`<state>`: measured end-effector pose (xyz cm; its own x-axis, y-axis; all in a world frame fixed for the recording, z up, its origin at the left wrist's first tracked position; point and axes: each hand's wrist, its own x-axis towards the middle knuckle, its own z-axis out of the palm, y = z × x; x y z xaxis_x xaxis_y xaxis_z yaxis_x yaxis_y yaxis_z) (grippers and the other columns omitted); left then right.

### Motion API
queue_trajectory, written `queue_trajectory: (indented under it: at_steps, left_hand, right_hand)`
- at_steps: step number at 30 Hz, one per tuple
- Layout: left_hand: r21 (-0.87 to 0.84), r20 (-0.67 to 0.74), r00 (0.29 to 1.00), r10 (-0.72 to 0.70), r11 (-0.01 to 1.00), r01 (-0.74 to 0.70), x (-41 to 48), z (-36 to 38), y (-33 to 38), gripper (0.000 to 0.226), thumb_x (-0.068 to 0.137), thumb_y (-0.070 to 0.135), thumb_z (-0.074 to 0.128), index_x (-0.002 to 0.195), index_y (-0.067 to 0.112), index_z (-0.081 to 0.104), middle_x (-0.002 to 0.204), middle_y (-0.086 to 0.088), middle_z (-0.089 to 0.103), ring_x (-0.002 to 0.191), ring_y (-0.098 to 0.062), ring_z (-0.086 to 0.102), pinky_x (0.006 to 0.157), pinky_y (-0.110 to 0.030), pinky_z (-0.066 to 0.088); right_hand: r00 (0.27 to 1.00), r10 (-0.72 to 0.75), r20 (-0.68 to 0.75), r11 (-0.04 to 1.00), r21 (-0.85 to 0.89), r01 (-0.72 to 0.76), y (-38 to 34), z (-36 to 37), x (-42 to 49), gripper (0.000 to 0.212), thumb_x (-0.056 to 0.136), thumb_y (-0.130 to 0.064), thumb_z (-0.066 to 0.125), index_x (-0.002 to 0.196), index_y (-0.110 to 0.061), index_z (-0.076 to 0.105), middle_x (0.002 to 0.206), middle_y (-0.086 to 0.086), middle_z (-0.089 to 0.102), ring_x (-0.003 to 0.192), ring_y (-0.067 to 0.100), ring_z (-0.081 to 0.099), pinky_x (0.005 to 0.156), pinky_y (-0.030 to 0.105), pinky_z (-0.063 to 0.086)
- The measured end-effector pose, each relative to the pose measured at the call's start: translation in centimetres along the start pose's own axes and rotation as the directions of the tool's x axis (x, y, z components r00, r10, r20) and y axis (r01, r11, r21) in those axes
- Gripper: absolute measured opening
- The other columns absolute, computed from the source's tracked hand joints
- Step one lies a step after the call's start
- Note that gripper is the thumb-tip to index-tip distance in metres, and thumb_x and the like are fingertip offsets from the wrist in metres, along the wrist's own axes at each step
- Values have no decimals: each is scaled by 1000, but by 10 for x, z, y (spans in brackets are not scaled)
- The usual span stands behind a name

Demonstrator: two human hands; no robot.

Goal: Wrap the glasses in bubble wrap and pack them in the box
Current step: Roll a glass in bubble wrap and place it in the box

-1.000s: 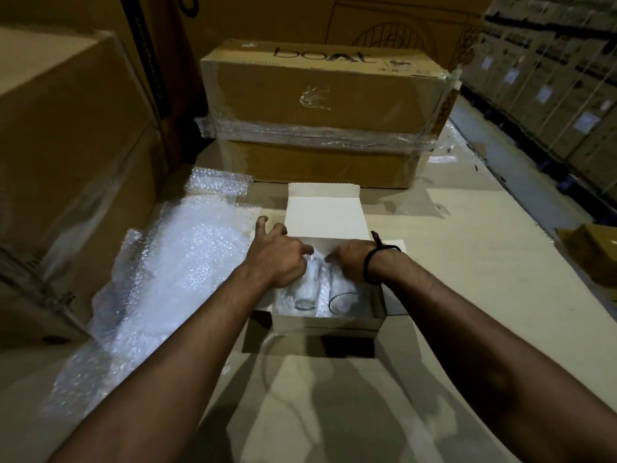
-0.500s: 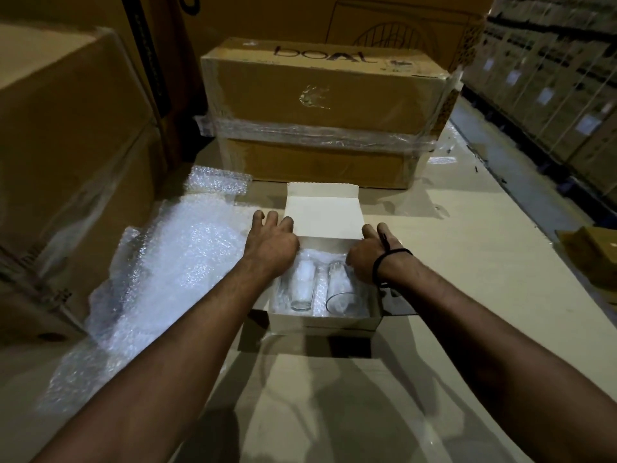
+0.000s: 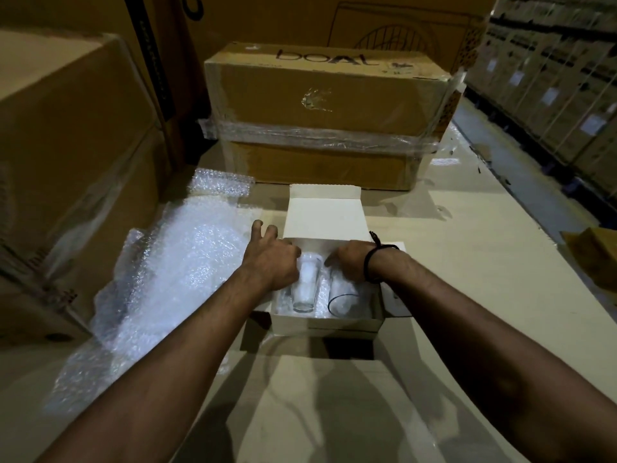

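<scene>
1. Head view, the box [image 3: 325,324]: the small white carton sits open in the middle of the pale work surface [image 3: 460,248], straight ahead of you, with its lid flap [image 3: 324,218] standing up at the far side.
2. Head view, the glasses: two clear glasses lie side by side inside the box on a lining of bubble wrap. The left glass [image 3: 304,290] and the right glass [image 3: 344,297] both have their near ends towards you.
3. Head view, your left hand [image 3: 270,262]: it lies over the far left corner of the box, just beside the far end of the left glass. Two fingers [image 3: 257,228] stretch straight past the box edge, and it grips nothing that shows.
4. Head view, your right hand [image 3: 349,262]: it covers the far end of the right glass, with one fingertip [image 3: 329,261] pointing towards the left glass. Its other fingers are hidden beneath it, so you cannot tell whether it grips the glass or only presses on it. A black wristband [image 3: 371,262] circles that wrist.
5. Head view, surroundings: a large loose bubble wrap sheet [image 3: 173,262] spreads across the surface left of the box, under your left forearm. A taped brown carton [image 3: 327,105] stands behind the box, and tall cartons [image 3: 66,145] rise on your left.
</scene>
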<state>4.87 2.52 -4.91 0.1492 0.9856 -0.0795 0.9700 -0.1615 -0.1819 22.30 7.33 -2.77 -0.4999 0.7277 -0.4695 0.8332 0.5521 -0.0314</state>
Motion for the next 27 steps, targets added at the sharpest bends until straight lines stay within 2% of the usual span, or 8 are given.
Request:
queue_trajectory:
  at_steps: [3,6,9,12,15,20,24,27]
  left_hand:
    - [-87,-91,995,-46,995,39,-4,-3,-3,41,83,35,53,123,31,63,116,4,67,122,-22,45,108,-50,14]
    - [-75,-251,962,-103,993,87,-8,-4,-9,32,82,36,53,106,28,72,118,11,67,118,-20,46,105,-48,17]
    - [16,-101,993,-67,998,69,-4,1,-6,36,78,38,49,103,25,72,118,10,66,123,-24,42,105,-52,12]
    - [84,25,999,-19,996,17,2,9,-2,45,80,40,44,114,22,66,130,4,60,132,-28,35,109,-58,0]
    - [124,107,994,15,992,-29,3,10,-5,50,86,43,42,127,23,60,145,2,48,141,-30,25,110,-61,-9]
    - [121,-38,999,16,993,-12,-8,4,-3,40,82,39,53,115,24,67,131,7,60,136,-27,34,109,-57,3]
    - [132,52,997,-57,990,49,-8,0,6,44,86,42,53,121,18,64,134,-3,59,142,-29,28,113,-60,-6]
    - [178,138,989,-50,984,25,-5,-2,9,50,89,45,49,131,20,59,150,-3,44,149,-31,13,109,-63,-17]
  right_hand:
    - [989,56,-135,996,-64,-65,8,-10,-16,49,89,-9,47,131,-34,53,135,1,54,124,22,48,102,35,33]
    - [975,102,-199,952,-265,-153,17,-10,-27,38,89,-17,49,120,-35,60,122,2,59,116,20,48,98,37,29]
    - [977,132,-168,907,-377,-188,16,5,-27,30,88,-20,47,112,-29,63,112,-5,61,119,17,39,100,41,24]
    - [981,159,-112,875,-445,-192,11,12,-24,18,86,-21,49,98,-21,62,111,-8,61,126,22,31,104,46,18]
    - [981,169,-98,864,-463,-195,7,14,-26,19,85,-22,50,100,-22,62,117,-5,60,129,26,29,108,51,14]
    - [961,232,-154,879,-390,-275,17,18,-30,32,86,-22,44,114,-25,61,126,-4,56,138,33,20,111,62,-3]
    - [971,230,-69,847,-477,-235,12,28,-30,54,77,-25,65,129,-23,51,139,2,47,142,38,13,105,71,-10]
    - [967,249,-54,848,-470,-245,8,27,-27,50,80,-21,60,130,-23,50,138,2,48,142,38,13,105,71,-11]
